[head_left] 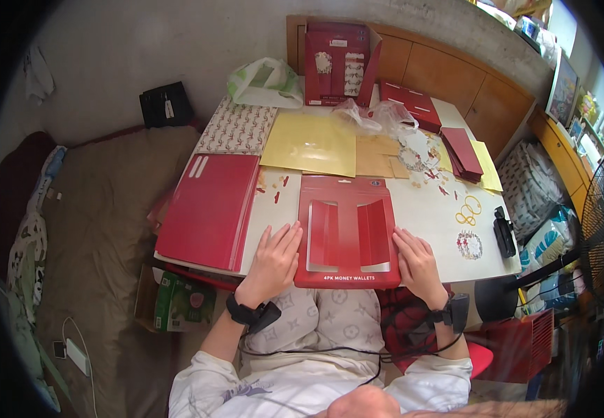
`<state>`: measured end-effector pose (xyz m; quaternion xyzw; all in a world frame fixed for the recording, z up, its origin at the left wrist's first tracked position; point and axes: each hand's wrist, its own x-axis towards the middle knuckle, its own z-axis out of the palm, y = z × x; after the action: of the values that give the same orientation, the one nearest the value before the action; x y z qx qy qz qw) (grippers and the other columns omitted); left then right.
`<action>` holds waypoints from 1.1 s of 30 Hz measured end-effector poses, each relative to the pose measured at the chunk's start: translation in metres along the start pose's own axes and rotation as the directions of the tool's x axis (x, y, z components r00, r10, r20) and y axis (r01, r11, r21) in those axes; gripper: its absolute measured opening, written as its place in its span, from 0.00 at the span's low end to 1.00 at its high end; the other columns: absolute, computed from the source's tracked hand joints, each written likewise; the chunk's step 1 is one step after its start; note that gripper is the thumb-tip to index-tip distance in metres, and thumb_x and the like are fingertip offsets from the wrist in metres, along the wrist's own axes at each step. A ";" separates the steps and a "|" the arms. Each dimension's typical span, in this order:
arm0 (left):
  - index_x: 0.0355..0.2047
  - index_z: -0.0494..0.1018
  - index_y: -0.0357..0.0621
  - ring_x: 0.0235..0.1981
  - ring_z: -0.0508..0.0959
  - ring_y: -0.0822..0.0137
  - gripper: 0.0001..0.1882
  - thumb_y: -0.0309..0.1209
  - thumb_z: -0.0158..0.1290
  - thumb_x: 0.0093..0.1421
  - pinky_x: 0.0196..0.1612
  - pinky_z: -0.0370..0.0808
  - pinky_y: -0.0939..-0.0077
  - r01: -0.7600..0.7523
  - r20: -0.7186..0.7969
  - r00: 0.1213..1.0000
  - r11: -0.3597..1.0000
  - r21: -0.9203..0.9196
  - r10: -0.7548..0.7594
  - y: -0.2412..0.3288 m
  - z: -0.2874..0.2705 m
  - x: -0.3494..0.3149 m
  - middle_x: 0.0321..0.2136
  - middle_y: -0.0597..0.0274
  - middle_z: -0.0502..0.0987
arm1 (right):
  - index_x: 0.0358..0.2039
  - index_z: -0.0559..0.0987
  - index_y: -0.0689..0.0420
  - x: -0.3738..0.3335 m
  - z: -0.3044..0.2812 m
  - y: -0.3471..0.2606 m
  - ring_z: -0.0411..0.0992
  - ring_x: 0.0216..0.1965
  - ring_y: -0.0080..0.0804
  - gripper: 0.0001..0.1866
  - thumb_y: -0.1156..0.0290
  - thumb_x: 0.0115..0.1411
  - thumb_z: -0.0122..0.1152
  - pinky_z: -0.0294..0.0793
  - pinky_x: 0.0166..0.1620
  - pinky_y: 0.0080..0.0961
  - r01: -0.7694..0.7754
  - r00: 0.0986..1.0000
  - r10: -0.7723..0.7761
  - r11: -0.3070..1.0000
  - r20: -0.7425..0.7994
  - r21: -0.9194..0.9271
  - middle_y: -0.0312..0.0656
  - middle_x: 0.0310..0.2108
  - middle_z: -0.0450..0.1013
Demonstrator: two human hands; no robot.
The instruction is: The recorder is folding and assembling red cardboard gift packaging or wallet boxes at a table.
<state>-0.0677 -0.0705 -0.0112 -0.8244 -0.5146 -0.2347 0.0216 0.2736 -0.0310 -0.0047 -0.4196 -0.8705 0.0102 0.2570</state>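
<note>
A flat red cardboard box with two window cut-outs and folded inner flaps lies at the table's near edge, in front of me. My left hand rests along the box's left side, its fingers stretched out and touching the edge. On the opposite side my right hand lies with extended fingers against the right edge. Neither hand wraps round the box. To the left of it is a thick stack of red card sheets. Small red pieces and tan bits are scattered between the stack and the box.
A yellow sheet, a patterned sheet and plastic bags lie farther back. An upright red display box stands behind. Rubber bands, a round patterned cutout and a black device are at right, near a fan.
</note>
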 end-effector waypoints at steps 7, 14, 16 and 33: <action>0.62 0.62 0.29 0.65 0.63 0.49 0.29 0.27 0.47 0.60 0.69 0.52 0.48 0.013 0.011 1.000 0.999 -0.033 -0.013 0.001 -0.002 0.000 0.63 0.44 0.65 | 0.60 0.70 0.61 -0.001 0.000 0.001 0.64 0.64 0.43 0.25 0.76 0.61 0.51 0.59 0.64 0.40 -0.004 1.000 0.004 1.000 -0.004 0.000 0.46 0.63 0.66; 0.62 0.62 0.30 0.65 0.63 0.49 0.28 0.27 0.46 0.61 0.69 0.52 0.48 0.017 0.022 1.000 1.000 -0.026 -0.017 0.000 -0.002 0.000 0.63 0.44 0.65 | 0.60 0.70 0.60 -0.001 0.002 0.002 0.64 0.64 0.42 0.25 0.75 0.61 0.51 0.60 0.64 0.40 -0.010 1.000 0.010 1.000 -0.004 0.007 0.45 0.63 0.67; 0.62 0.62 0.30 0.65 0.63 0.49 0.28 0.27 0.46 0.61 0.69 0.52 0.47 0.020 0.025 0.999 0.999 -0.029 -0.020 -0.001 -0.001 -0.001 0.63 0.44 0.65 | 0.60 0.70 0.60 0.000 0.003 0.002 0.64 0.64 0.42 0.25 0.75 0.61 0.50 0.60 0.64 0.40 -0.011 1.000 0.011 1.000 -0.002 0.011 0.45 0.63 0.67; 0.63 0.63 0.31 0.66 0.61 0.48 0.28 0.28 0.45 0.62 0.69 0.51 0.47 0.029 0.023 0.999 0.997 -0.066 -0.028 0.001 -0.002 0.000 0.64 0.46 0.64 | 0.60 0.70 0.60 -0.001 0.000 0.001 0.64 0.64 0.43 0.24 0.75 0.62 0.51 0.60 0.64 0.40 -0.013 1.000 0.013 1.000 0.000 0.011 0.46 0.63 0.66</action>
<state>-0.0680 -0.0716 -0.0098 -0.8196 -0.5185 -0.2431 -0.0148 0.2750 -0.0310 -0.0060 -0.4238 -0.8677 0.0165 0.2595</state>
